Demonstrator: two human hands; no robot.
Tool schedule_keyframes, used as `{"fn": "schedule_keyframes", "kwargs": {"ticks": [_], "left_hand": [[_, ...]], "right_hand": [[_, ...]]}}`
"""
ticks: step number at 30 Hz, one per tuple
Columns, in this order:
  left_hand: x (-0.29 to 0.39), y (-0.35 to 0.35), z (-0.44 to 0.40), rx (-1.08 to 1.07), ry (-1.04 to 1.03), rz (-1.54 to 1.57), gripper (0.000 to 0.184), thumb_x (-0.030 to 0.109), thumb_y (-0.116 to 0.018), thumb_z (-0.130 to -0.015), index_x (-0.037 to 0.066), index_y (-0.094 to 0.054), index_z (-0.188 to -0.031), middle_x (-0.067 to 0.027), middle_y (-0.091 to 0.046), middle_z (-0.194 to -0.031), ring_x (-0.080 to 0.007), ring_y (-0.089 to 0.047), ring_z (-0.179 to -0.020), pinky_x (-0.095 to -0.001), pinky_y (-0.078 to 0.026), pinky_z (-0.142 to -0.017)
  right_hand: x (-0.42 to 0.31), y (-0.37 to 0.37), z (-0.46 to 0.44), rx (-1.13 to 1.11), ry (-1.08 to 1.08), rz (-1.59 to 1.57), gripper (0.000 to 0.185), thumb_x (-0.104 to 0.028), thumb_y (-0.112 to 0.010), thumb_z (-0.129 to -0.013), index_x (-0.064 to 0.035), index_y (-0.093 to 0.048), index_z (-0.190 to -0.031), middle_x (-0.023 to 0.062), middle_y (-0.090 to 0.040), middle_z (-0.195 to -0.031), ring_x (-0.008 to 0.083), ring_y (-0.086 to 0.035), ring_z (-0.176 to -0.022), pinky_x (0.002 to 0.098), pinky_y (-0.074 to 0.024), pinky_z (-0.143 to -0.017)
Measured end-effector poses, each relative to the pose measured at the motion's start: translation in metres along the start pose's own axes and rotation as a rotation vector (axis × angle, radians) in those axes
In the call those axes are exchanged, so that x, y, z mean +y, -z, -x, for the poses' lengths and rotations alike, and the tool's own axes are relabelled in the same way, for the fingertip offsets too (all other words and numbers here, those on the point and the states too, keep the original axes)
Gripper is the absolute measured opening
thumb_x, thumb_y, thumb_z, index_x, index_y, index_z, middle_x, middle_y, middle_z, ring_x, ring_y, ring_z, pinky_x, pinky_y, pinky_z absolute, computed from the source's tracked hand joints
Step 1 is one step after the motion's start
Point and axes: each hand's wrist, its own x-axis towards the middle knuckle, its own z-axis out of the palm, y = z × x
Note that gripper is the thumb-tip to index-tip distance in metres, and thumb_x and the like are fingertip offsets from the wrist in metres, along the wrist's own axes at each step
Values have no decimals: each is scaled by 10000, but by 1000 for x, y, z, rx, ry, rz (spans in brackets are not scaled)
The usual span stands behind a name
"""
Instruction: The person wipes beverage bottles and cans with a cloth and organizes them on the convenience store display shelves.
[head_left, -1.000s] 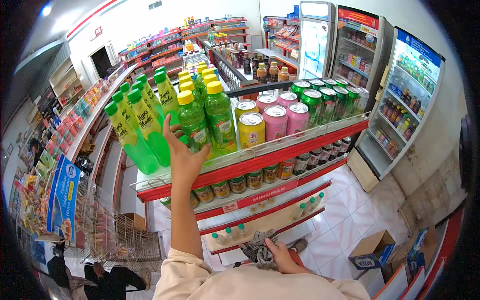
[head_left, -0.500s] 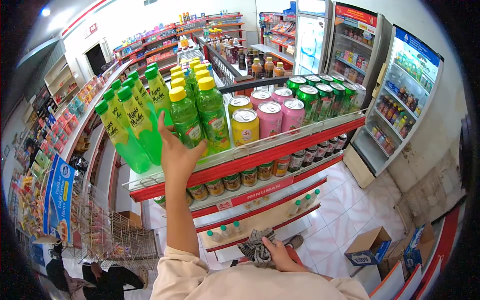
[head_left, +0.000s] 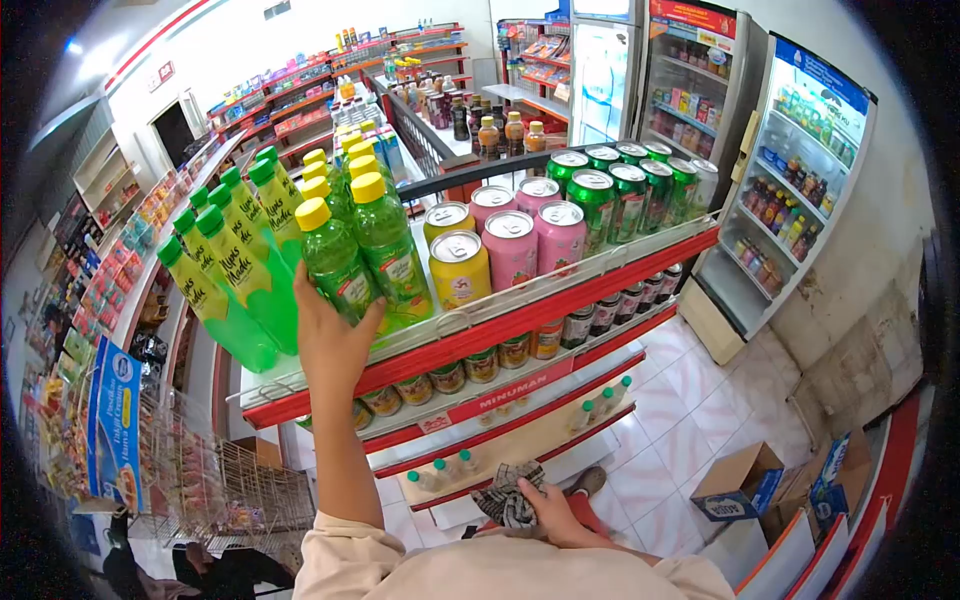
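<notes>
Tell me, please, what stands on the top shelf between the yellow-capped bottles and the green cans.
In the head view, yellow cans and pink cans stand between the yellow-capped bottles and the green cans.

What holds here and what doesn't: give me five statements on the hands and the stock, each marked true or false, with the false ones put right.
1. The left hand is at a yellow-capped bottle. True.
2. The right hand holds a bottle. False: it holds a cloth.
3. The yellow cans stand left of the pink cans in view. True.
4. The green cans stand left of the pink cans. False: they stand to the right.
5. An open box shows at lower right. True.
</notes>
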Motion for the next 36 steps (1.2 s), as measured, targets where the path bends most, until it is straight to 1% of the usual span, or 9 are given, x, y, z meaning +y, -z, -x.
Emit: {"fn": "schedule_keyframes", "kwargs": {"ticks": [5, 6, 10, 16, 19, 22, 26, 30, 36], "left_hand": [[-4, -1, -2, -8, -8, 72, 905, 204, -747, -674, 50, -175, -1358, -235, -431, -1204, -371, -498, -1068, -398, -415, -893], [-3, 0, -2, -7, -4, 84, 916, 200, -752, -670, 66, -167, -1362, -231, -430, -1197, -370, -501, -1057, -401, -416, -890], [-1, -3, -1, 27, -2, 103, 949, 184, -765, -657, 93, -149, -1374, -222, -419, -1180, -371, -502, -1034, -408, -412, -888], [1, -4, 0, 57, -23, 76, 1010, 295, -739, -698, 97, -65, -1423, -234, -360, -1205, -352, -428, -1095, -426, -387, -911], [-10, -6, -3, 159, -51, 15, 1037, 391, -726, -709, 80, -54, -1435, -222, -339, -1195, -340, -398, -1102, -424, -346, -947], [-10, -3, -3, 202, 31, 173, 1037, 430, -718, -715, 44, -76, -1431, -200, -334, -1181, -340, -390, -1096, -420, -306, -975], [7, -5, 3, 211, -13, 1, 1029, 408, -729, -714, 22, -88, -1420, -191, -317, -1198, -349, -370, -1120, -436, -305, -978], [4, -12, 6, 241, -141, -111, 1029, 407, -745, -696, 11, -114, -1405, -201, -295, -1239, -357, -347, -1155, -450, -312, -978], [-1, -19, 17, 270, -172, -161, 953, 414, -718, -721, -17, -175, -1375, -217, -260, -1305, -383, -334, -1194, -462, -305, -992]], "right_hand": [[-8, -7, 12, -35, -81, -186, 418, -325, -594, -875, 53, -566, -1050, 95, -633, -938, 145, -590, -803, 293, -476, -717], [-12, -7, 16, 42, -143, -135, 419, -321, -604, -869, 52, -558, -1054, 93, -632, -938, 151, -593, -803, 299, -481, -722], [8, -1, 15, 147, -169, -177, 460, -383, -598, -864, 57, -589, -998, 89, -633, -875, 143, -581, -763, 282, -472, -683], [8, 3, 20, 138, -139, -243, 453, -367, -620, -849, 54, -582, -1011, 104, -633, -909, 157, -590, -793, 293, -478, -708], [31, 12, 12, 140, -100, -182, 379, -298, -613, -866, 38, -568, -1035, 98, -633, -944, 164, -603, -821, 304, -493, -721], [26, 15, 17, 143, -70, -163, 370, -292, -604, -871, 35, -563, -1042, 98, -631, -946, 164, -601, -830, 306, -491, -728], [10, 18, 23, 143, -101, -263, 378, -287, -599, -875, 50, -551, -1039, 102, -627, -943, 161, -599, -835, 308, -490, -733], [7, 25, 14, 158, -71, -87, 385, -284, -603, -872, 64, -546, -1027, 107, -626, -927, 154, -599, -815, 308, -491, -720], [18, 38, -13, -21, -2, -55, 370, -277, -608, -870, 63, -563, -1009, 100, -634, -904, 143, -601, -768, 297, -490, -717]]}}
